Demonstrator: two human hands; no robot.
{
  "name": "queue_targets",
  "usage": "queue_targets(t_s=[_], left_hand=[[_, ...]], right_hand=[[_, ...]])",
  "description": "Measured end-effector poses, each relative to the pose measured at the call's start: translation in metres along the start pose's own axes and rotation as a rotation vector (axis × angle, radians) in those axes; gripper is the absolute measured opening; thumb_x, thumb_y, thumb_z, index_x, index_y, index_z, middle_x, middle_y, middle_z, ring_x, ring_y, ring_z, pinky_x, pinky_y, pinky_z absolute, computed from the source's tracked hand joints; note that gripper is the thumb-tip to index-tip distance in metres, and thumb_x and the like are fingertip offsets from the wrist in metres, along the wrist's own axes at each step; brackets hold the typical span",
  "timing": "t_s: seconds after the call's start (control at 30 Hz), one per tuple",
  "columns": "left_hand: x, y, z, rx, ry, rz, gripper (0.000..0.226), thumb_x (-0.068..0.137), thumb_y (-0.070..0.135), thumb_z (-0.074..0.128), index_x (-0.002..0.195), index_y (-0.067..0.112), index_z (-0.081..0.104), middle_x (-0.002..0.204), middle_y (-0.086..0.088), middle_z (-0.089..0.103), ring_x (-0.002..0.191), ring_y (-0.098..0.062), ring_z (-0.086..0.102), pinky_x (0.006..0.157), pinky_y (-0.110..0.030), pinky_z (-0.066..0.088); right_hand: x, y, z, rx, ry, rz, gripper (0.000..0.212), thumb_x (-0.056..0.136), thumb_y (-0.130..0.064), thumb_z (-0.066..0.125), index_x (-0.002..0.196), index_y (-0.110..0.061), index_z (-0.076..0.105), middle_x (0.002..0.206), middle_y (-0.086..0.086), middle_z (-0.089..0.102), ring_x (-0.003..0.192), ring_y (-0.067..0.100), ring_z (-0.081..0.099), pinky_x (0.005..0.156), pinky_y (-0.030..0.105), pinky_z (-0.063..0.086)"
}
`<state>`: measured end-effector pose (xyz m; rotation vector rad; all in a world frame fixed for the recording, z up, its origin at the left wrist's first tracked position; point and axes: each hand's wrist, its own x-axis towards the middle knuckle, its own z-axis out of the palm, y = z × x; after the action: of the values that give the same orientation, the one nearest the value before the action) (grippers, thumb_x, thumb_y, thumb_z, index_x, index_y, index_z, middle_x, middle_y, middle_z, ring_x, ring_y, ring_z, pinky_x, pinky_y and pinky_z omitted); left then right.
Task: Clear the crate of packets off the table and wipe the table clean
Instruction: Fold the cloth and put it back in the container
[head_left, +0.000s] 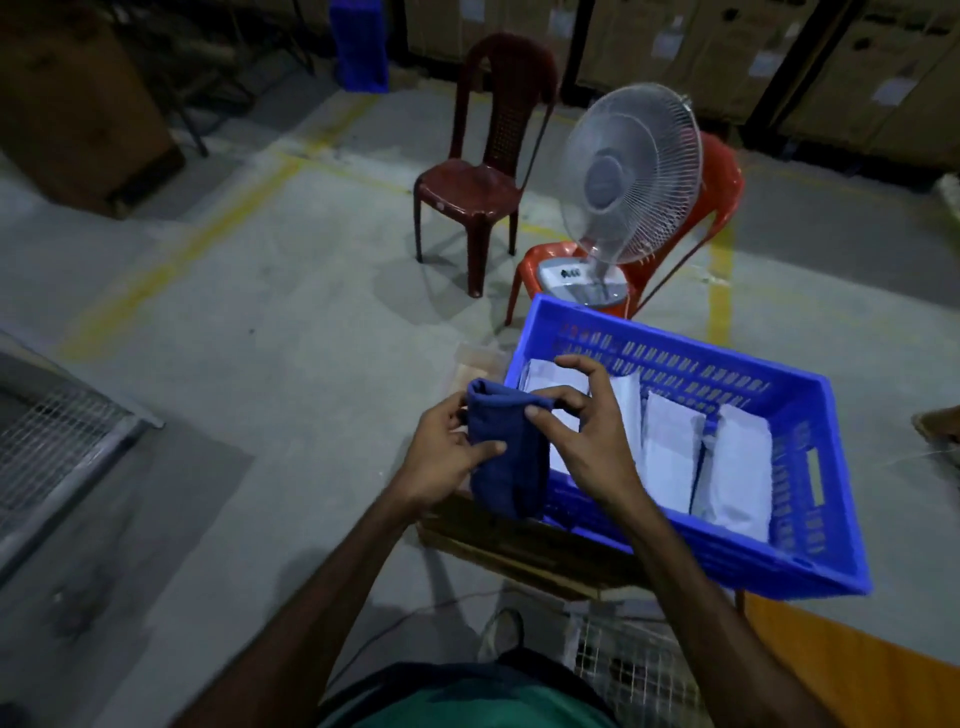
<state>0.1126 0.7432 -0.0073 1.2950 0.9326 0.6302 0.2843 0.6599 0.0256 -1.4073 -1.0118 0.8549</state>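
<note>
A blue plastic crate (789, 561) holding several white packets (737, 467) rests on a low wooden pallet-like base (498, 540) to my right. In front of me, both hands hold up a folded dark blue cloth (506, 462) just left of the crate's near corner. My left hand (441, 452) grips the cloth's left edge. My right hand (576, 431) pinches its upper right edge with thumb and forefinger, the other fingers raised over the crate. An orange-brown table surface (852, 670) shows at the bottom right.
A white table fan (623, 187) sits on an orange plastic chair (722, 192) behind the crate. A maroon chair (483, 166) stands further back. A wire mesh frame (57, 447) lies at the left, a mesh basket (639, 670) below the crate. Concrete floor stretches to the left.
</note>
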Motion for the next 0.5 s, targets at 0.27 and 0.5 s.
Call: queue_targets(t_s=[0.27, 0.5], left_hand=[[0.017, -0.002, -0.001, -0.032, 0.061, -0.013, 0.055, 0.086, -0.009, 0.078, 0.135, 0.012, 0.064, 0.117, -0.012, 0.078, 0.106, -0.03, 0.076, 0.087, -0.041, 0.064], [0.03, -0.005, -0.008, -0.093, 0.037, -0.174, 0.044, 0.084, 0.004, 0.084, 0.126, 0.006, 0.069, 0.113, -0.004, 0.08, 0.102, -0.023, 0.078, 0.077, -0.026, 0.061]], right_hand=[[0.087, 0.008, -0.017, -0.558, -0.358, -0.026, 0.06, 0.077, -0.058, 0.078, 0.13, -0.036, 0.062, 0.093, -0.01, 0.069, 0.092, 0.009, 0.068, 0.087, 0.037, 0.055], [0.125, -0.004, 0.003, -0.234, -0.254, 0.182, 0.013, 0.091, -0.021, 0.08, 0.088, -0.011, 0.071, 0.077, -0.004, 0.069, 0.068, 0.002, 0.062, 0.063, 0.017, 0.048]])
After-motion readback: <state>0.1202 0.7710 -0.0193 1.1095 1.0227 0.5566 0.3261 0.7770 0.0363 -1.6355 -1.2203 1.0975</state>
